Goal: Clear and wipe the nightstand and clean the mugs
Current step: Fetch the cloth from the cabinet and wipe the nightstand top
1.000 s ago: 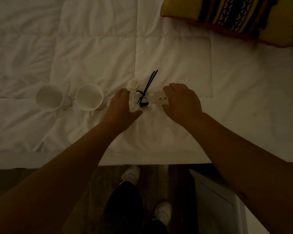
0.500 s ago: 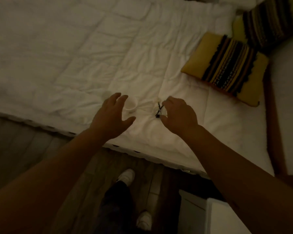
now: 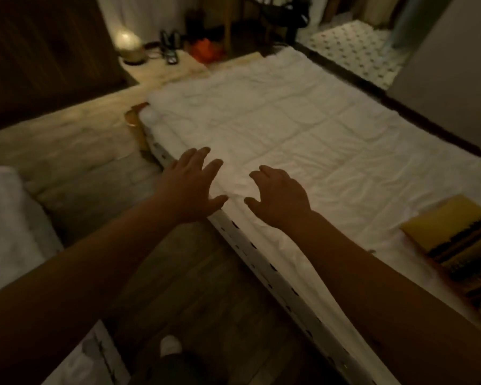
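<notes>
Both hands have left the mugs: left hand (image 3: 190, 187) and right hand (image 3: 279, 197) hover spread and empty over the bed (image 3: 303, 126). Mugs out of view; likely fragile, best gripped by the handle.

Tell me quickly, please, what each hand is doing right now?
Left hand: open, fingers spread, holding nothing, over the edge of the bed.
Right hand: open, fingers loosely bent, holding nothing.
</notes>
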Available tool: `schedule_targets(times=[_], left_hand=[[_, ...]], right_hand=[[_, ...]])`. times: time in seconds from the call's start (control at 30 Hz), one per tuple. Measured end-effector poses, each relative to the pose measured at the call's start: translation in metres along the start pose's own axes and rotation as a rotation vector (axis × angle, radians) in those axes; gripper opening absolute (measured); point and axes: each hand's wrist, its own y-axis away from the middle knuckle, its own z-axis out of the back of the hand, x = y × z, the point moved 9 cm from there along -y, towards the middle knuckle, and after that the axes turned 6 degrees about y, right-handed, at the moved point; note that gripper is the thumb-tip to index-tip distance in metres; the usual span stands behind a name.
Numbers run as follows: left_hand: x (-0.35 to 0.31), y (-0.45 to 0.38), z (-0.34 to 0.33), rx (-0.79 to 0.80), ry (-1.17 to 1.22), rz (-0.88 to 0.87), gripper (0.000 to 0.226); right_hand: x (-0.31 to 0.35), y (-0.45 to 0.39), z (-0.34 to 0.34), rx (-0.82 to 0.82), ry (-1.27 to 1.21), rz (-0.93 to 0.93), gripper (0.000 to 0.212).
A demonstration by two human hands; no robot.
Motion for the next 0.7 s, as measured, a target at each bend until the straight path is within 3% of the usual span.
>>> schedule_targets(times=[0.2,0.43,0.7], left_hand=[[0.139,0.043,0.058,-0.036,-0.013,0.259,0.089],[0.266,0.087,0.101,-0.048,-0.007,0.411,0.088],[0.361,0.087,0.117,-0.069,0.009,0.531,0.089]], right_hand=[[0.137,-0.084,0.015,-0.011,0.036,0.244,0.061],[0.264,-0.166,0.027,-0.045,-0.035,0.399,0.066],[0.342,-0.246,0.006,0.008,-0.063,0.542,0.07]])
